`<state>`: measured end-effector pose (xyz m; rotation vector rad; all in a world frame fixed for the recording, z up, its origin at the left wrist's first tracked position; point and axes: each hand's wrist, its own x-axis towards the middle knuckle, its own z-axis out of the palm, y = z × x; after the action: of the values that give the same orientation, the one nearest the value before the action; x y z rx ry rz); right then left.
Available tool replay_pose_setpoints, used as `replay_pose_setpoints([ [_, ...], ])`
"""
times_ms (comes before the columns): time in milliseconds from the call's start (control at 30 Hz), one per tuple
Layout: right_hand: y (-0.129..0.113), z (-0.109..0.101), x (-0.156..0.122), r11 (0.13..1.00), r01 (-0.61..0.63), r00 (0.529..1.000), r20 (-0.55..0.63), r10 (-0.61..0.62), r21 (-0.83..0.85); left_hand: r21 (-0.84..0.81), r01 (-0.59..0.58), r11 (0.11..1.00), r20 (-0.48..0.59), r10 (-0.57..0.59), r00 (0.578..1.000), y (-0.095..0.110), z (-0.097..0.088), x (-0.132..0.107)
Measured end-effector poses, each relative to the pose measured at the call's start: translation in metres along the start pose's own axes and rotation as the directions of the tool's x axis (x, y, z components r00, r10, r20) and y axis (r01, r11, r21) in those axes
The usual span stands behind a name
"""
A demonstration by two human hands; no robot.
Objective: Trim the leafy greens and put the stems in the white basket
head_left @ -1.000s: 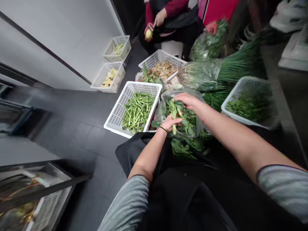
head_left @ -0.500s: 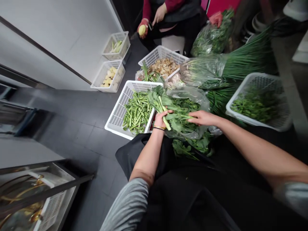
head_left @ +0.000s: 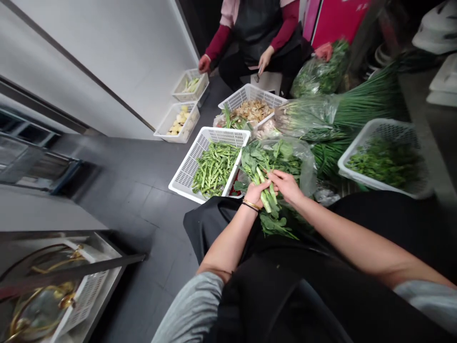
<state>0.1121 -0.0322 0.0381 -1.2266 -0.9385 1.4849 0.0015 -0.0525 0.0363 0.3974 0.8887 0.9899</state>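
Low over my lap, my left hand [head_left: 254,193] is closed around thick pale stems of leafy green stalks [head_left: 265,202], their leaves pointing away from me. Close beside it on the right, my right hand [head_left: 286,186] pinches at a stalk of the same bunch, fingertips nearly meeting the left thumb. Behind and under both hands lies an opened clear plastic bag [head_left: 307,164] with more leafy greens. To the left of it stands a white basket [head_left: 182,172] of cut green stems [head_left: 216,166]. Loose leaves hang over my lap below the hands.
A co-worker [head_left: 262,33] sits opposite, a peeler in one hand. White baskets hold peeled potatoes [head_left: 178,121], brown peelings [head_left: 254,110] and green herbs [head_left: 380,159]. Long green stalks [head_left: 371,93] lie bundled at right. A metal rack [head_left: 117,267] stands at lower left.
My right hand has come left and toward me to meet my left hand at the stems. Across from me, the co-worker's gloved hand has moved to the back basket, without the potato.
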Motion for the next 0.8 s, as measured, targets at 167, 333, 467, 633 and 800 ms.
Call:
replay_pose_setpoints([
  [167,-0.032,-0.015,0.004,0.96,0.142,0.979,-0.112,-0.173,-0.24,0.001,-0.086,0.996,-0.076,0.086,0.993,0.01,-0.002,-0.013],
  [333,-0.04,-0.015,-0.048,0.687,0.502,0.86,0.225,-0.457,-0.524,-0.036,-0.198,0.98,-0.152,0.19,0.97,0.02,0.009,-0.017],
  [467,-0.04,-0.019,-0.041,0.762,0.376,0.925,0.161,-0.345,-0.528,0.044,-0.156,0.987,-0.092,0.16,0.983,0.019,0.013,-0.023],
  [633,-0.053,-0.021,0.006,0.886,0.25,0.968,0.111,-0.224,-0.391,0.113,-0.084,0.99,0.045,0.079,0.996,0.016,0.015,-0.034],
  [800,-0.048,-0.017,-0.006,0.805,0.246,0.949,-0.033,-0.313,-0.54,0.038,-0.178,0.983,0.023,0.177,0.984,0.007,0.015,-0.032],
])
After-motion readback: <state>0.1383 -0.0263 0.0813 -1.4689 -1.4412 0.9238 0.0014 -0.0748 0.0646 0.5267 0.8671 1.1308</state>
